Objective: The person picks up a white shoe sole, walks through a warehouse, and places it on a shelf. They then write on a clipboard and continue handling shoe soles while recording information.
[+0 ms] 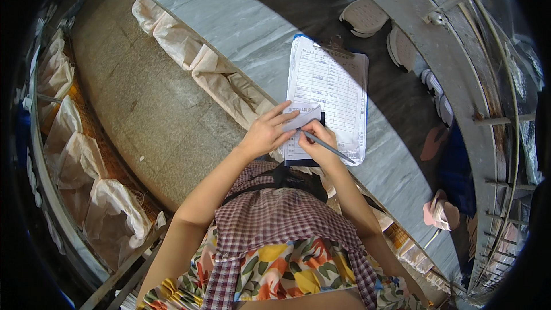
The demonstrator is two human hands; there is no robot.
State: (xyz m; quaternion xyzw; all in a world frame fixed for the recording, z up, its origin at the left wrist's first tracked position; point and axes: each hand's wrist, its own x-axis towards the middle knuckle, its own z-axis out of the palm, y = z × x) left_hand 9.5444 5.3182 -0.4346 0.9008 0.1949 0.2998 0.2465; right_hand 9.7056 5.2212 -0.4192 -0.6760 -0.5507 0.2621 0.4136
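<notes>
My right hand (pixel 319 141) grips a slim grey pen (pixel 329 147), its tip at a small pad of printed slips (pixel 293 151). My left hand (pixel 269 130) lies flat with fingers spread at the pad's left side, against a top slip (pixel 304 117) that is folded over. Beneath the pad's upper part is a clipboard with a stack of ruled forms (pixel 327 90), partly filled with handwriting; its metal clip (pixel 333 49) is at the far end. The forms rest on a grey marble-patterned table.
Pale foam shoe soles (pixel 365 16) lie along the table's far side, with pink pieces (pixel 441 211) at the right. A metal frame (pixel 462 64) borders that side. Cloth-lined baskets (pixel 77 137) stand at the left; pale cloth (pixel 206 64) hangs along the table's near edge.
</notes>
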